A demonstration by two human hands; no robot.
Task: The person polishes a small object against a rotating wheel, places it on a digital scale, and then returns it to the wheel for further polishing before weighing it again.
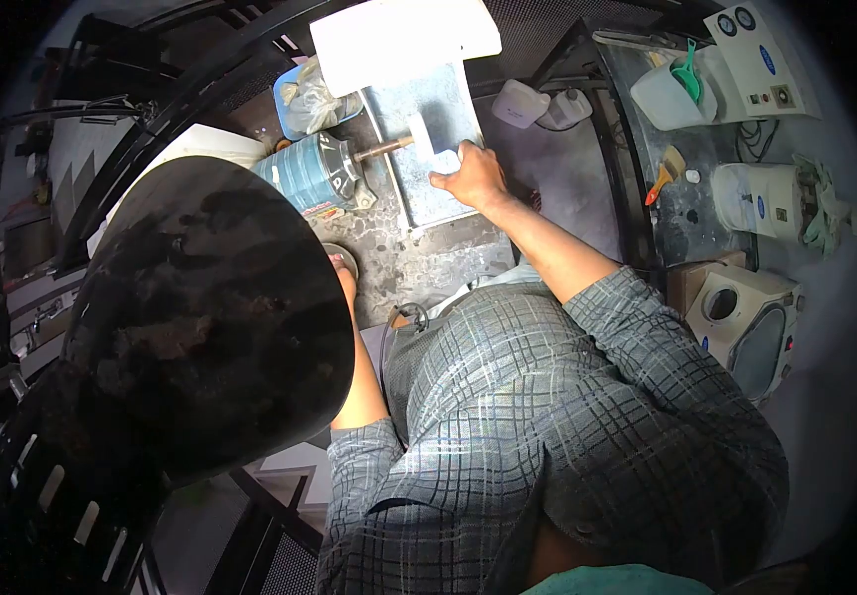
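Observation:
A blue motor (307,171) lies on the bench, its metal shaft (384,149) pointing right over a shallow white-rimmed tray (394,188). At the shaft's end is a white wheel-like piece (419,133). My right hand (473,178) reaches over the tray just right of this piece, with thumb and forefinger bent around something pale that I cannot make out. Most of my left hand (345,278) is behind a large dark round shade (215,317). Its visible fingertips are at a small round dish (347,258); whether they grip it is hidden.
A white panel (404,45) overhangs the tray's far end. Behind the motor stands a blue tub (295,117) with plastic bags. On the right-hand bench are a white container (672,97) with a green scoop (687,74), a brush (665,174) and white machines (746,327).

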